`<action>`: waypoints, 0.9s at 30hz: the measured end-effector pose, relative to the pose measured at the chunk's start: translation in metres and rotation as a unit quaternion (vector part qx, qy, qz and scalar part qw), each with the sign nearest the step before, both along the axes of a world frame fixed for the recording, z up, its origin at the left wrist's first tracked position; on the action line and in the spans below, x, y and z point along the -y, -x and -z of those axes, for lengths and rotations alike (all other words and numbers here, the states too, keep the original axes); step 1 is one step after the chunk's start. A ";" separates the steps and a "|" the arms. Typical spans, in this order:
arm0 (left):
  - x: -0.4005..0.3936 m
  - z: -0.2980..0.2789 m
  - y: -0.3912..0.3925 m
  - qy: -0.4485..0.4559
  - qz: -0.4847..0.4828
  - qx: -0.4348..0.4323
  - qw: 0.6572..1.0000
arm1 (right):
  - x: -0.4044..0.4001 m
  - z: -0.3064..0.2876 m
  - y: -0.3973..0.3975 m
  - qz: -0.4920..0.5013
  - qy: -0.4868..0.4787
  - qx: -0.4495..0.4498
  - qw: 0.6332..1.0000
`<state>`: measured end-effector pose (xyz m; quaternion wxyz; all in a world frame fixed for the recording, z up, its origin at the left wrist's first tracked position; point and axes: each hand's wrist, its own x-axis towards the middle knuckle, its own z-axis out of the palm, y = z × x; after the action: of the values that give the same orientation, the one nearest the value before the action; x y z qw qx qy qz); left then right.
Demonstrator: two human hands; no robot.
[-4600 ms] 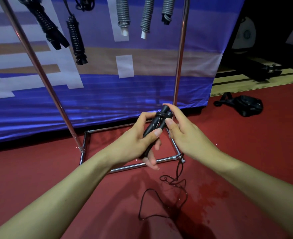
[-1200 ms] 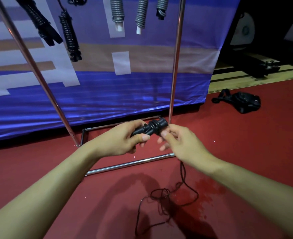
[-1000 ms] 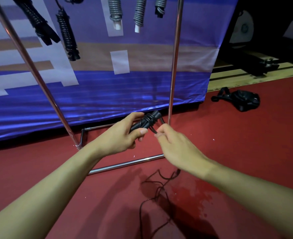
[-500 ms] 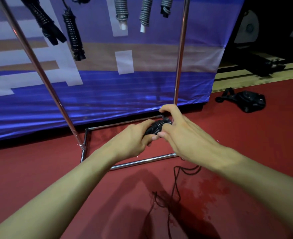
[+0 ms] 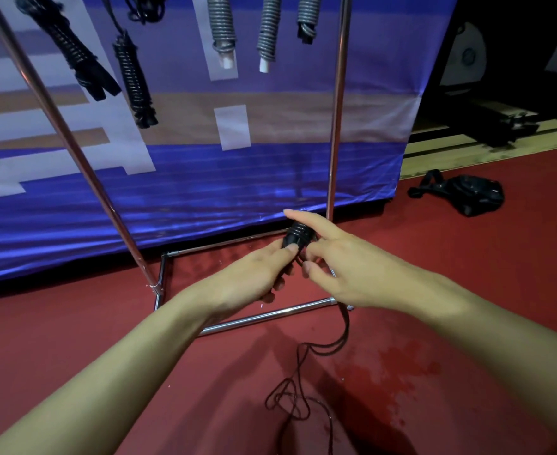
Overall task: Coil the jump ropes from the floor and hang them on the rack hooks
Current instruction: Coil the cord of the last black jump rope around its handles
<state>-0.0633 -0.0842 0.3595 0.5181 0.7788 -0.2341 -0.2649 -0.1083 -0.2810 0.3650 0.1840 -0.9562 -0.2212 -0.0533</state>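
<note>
Left hand gripped the black jump rope handles, fingers closed around them; right hand pinched the cord just beside the handles, index finger extended over the top. Loose cord trailed down onto the red floor, crossing the rack base bar. Open floor lay to the right.

Head view — downward, forward, near hands

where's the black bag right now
In the head view, the black bag lies on the red floor at far right, beyond the banner's corner.
</note>
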 end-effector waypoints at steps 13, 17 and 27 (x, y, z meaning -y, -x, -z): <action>0.006 0.006 -0.004 -0.116 0.027 0.269 0.956 | -0.012 -0.002 0.004 0.180 -0.094 -0.099 0.974; 0.015 0.010 0.003 -0.118 0.016 0.321 0.940 | -0.017 -0.024 -0.002 0.262 -0.149 -0.240 0.923; 0.021 0.023 0.012 -0.136 0.007 0.403 0.905 | -0.007 -0.024 -0.006 0.266 -0.389 -0.373 0.799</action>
<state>-0.0752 -0.1048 0.3361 0.2668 0.8802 -0.3907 0.0388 -0.1023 -0.2736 0.3886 0.5875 -0.7712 0.1672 0.1792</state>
